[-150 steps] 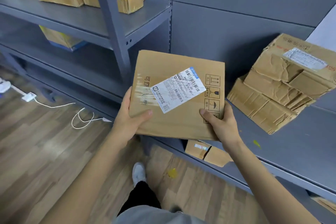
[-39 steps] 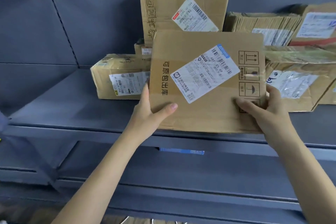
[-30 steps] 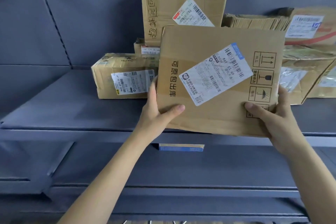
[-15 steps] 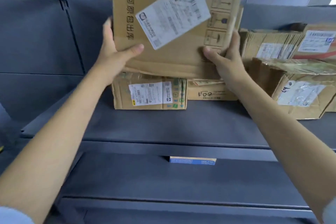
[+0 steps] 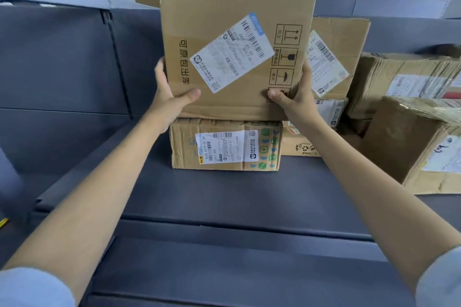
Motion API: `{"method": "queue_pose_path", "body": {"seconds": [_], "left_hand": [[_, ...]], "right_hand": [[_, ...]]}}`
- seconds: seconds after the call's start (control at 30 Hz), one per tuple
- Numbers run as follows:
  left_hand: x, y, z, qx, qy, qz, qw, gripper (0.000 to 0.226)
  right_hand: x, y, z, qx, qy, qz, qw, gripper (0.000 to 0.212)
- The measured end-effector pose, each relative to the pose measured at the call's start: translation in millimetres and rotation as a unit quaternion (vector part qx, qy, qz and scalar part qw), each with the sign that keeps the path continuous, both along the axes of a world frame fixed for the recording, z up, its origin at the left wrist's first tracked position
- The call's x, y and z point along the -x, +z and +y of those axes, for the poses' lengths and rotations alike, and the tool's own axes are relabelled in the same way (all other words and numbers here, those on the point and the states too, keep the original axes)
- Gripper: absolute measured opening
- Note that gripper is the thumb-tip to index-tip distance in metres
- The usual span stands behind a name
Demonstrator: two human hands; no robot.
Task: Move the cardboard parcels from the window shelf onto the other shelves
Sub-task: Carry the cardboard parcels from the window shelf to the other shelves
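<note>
A flat cardboard parcel (image 5: 212,20) with a slanted white shipping label is held upright between both hands. My left hand (image 5: 169,97) grips its lower left edge, my right hand (image 5: 296,97) its lower right edge. The parcel's bottom edge rests on or just above a smaller taped box (image 5: 224,147) that stands on the grey shelf (image 5: 224,197). Behind the held parcel stands another labelled box (image 5: 344,40), partly hidden.
Several more cardboard parcels crowd the shelf's right side, among them a large crumpled one (image 5: 411,147) and a small box (image 5: 301,147) with a recycling mark. The shelf's grey back panel (image 5: 62,70) stands to the left. A lower shelf (image 5: 224,274) lies below.
The parcel was lifted from chest height to above the small taped box, then brought down toward that box's top. Both hands kept their hold.
</note>
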State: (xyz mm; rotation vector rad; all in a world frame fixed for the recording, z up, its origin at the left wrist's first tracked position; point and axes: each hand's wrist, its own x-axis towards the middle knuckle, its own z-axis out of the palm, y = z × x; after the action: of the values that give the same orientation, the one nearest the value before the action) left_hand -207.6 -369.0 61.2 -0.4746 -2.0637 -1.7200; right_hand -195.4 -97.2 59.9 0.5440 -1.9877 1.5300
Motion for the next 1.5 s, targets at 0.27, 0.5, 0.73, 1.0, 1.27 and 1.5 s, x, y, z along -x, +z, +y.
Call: {"method": "queue_pose_path", "body": {"seconds": [0.27, 0.5, 0.73, 1.0, 1.27, 1.5], "left_hand": [[7, -8, -4, 0.014, -0.012, 0.009, 1.0, 0.09], [1, -33, -2, -0.006, -0.026, -0.028, 0.999, 0.083], [1, -33, 3, -0.02, -0.02, -0.037, 0.999, 0.079], [-10, -40, 0, -0.01, 0.011, -0.054, 0.998, 0.075], [-18, -41, -7, -0.003, 0.03, -0.087, 0.996, 0.089], [-50, -56, -9, 0.083, 0.102, -0.14, 0.981, 0.096]], "right_hand": [[1, -3, -3, -0.001, -0.017, -0.012, 1.0, 0.098], [-7, -25, 1, 0.044, -0.035, -0.092, 0.994, 0.095], [-8, -31, -2, 0.045, -0.013, -0.132, 0.99, 0.074], [-20, -38, -6, 0.1, -0.023, -0.168, 0.98, 0.092], [-35, -44, -4, 0.104, -0.006, -0.196, 0.975, 0.094], [-58, -48, 0, 0.082, -0.047, -0.219, 0.971, 0.089]]}}
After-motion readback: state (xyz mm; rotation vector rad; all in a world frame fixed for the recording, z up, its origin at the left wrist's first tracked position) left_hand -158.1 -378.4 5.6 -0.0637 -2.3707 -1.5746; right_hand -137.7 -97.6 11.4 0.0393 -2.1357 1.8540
